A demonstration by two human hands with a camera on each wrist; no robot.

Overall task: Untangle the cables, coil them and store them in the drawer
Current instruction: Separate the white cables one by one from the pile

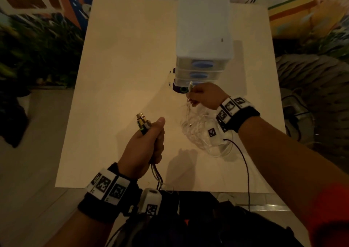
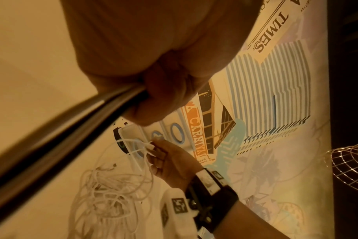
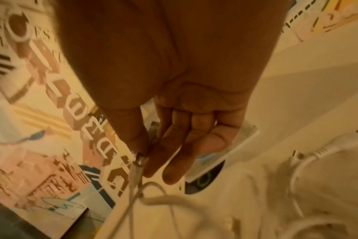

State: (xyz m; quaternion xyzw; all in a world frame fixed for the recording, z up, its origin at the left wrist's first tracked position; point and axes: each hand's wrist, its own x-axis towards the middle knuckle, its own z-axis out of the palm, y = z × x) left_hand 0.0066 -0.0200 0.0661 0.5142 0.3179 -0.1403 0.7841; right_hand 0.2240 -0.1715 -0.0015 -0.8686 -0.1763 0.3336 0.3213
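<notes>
My left hand (image 1: pixel 149 143) grips a bundle of dark and white cables (image 1: pixel 156 173) in a fist above the table's near middle; their plugs (image 1: pixel 142 123) stick out above the thumb, and the cords (image 2: pixel 71 119) trail off the near edge. My right hand (image 1: pixel 204 95) pinches the plug end of a white cable (image 3: pixel 138 163) between thumb and forefinger, just in front of the bottom drawer. A tangled heap of white cables (image 1: pixel 200 135) hangs and lies below that hand; the heap (image 2: pixel 110 190) also shows in the left wrist view. The white drawer unit (image 1: pixel 204 33) has blue round handles, drawers closed.
The pale table (image 1: pixel 120 61) carries the drawer unit at the back right. A dark round device with a green ring (image 1: pixel 181 89) lies by the unit's lower left corner. A thin black wire (image 1: pixel 245 167) runs off the near edge. Patterned walls surround the table.
</notes>
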